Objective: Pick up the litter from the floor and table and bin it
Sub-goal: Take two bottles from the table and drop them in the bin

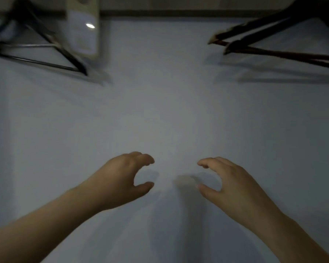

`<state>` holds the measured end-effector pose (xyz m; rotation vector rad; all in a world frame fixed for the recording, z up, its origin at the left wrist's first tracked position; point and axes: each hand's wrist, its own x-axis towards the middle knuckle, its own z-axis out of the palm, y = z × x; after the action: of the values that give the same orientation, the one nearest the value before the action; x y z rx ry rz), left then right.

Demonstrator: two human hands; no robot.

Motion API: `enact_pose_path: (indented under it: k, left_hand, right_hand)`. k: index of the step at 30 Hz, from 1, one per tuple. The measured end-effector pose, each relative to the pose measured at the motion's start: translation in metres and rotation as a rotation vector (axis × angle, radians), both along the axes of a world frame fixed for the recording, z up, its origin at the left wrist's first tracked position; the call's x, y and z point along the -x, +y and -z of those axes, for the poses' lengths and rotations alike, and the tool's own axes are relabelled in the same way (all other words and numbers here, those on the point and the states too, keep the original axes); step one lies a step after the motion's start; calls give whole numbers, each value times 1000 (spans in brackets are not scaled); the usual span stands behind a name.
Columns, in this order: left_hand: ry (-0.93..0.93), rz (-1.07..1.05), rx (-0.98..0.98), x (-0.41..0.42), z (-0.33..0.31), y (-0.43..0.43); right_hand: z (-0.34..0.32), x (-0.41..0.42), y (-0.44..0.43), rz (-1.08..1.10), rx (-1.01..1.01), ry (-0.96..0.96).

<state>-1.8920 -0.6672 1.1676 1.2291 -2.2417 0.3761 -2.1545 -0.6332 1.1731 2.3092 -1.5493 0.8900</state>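
A: What stands left of the cream-and-white plastic upright (84, 29)?
B: Black metal frame legs (68, 54), just beside it.
A: And nearer than it?
B: The left hand (122, 179), a blurred smudge (184, 181) (litter or shadow, I cannot tell), then the right hand (232, 183). Both are loosely curled and empty over the pale grey floor (160, 111). Dark slanted legs (235, 47) stand far right.

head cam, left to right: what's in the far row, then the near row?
Far row: black triangular clothes hanger → cream-white plastic object with a bright glint → stack of dark clothes hangers. Near row: left hand → right hand, both holding nothing, over the pale grey surface.
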Motion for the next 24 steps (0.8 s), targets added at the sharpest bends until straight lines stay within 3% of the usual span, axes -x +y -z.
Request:
enact_pose_path:
  k: [10,24]
  left_hand:
    - [29,-414,10,-202,2,126]
    - [66,-957,-49,-468,18,372]
  right_hand:
    - [-9,-223,11,-455,18,16]
    - [4,-571,141,-961,4,37]
